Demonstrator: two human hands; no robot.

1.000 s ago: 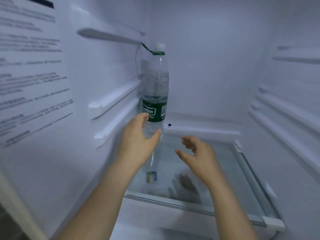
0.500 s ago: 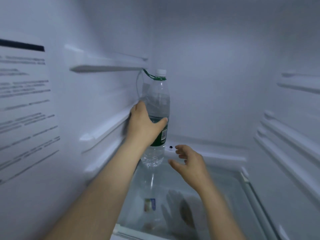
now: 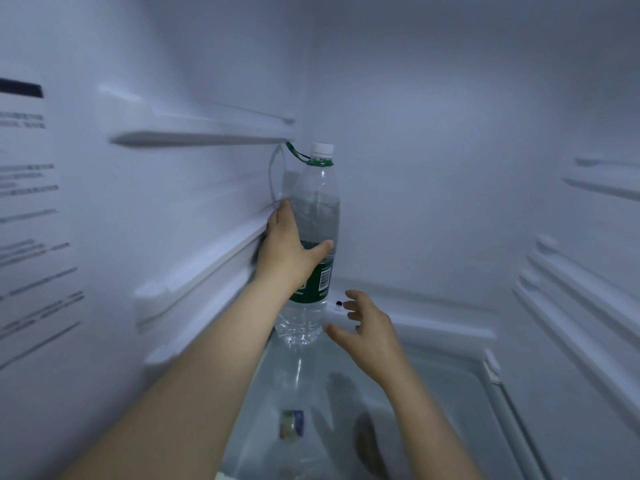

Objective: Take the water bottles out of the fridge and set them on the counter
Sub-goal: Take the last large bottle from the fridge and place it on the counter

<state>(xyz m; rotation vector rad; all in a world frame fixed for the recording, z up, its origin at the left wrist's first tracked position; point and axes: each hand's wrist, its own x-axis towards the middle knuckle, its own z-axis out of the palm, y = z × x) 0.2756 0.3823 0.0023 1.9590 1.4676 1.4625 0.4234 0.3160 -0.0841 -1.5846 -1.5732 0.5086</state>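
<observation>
left hand (image 3: 288, 259) has closed round the clear green-labelled bottle (image 3: 318, 206).

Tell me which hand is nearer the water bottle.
Left. The left hand grips the water bottle around its label; the right hand is open just right of its base, holding nothing.

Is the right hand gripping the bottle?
No, the left hand grips the bottle round its label, while the right hand is open beside its base.

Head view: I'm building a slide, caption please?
Left hand grips a water bottle inside the fridge; right hand open beside its base.
</observation>
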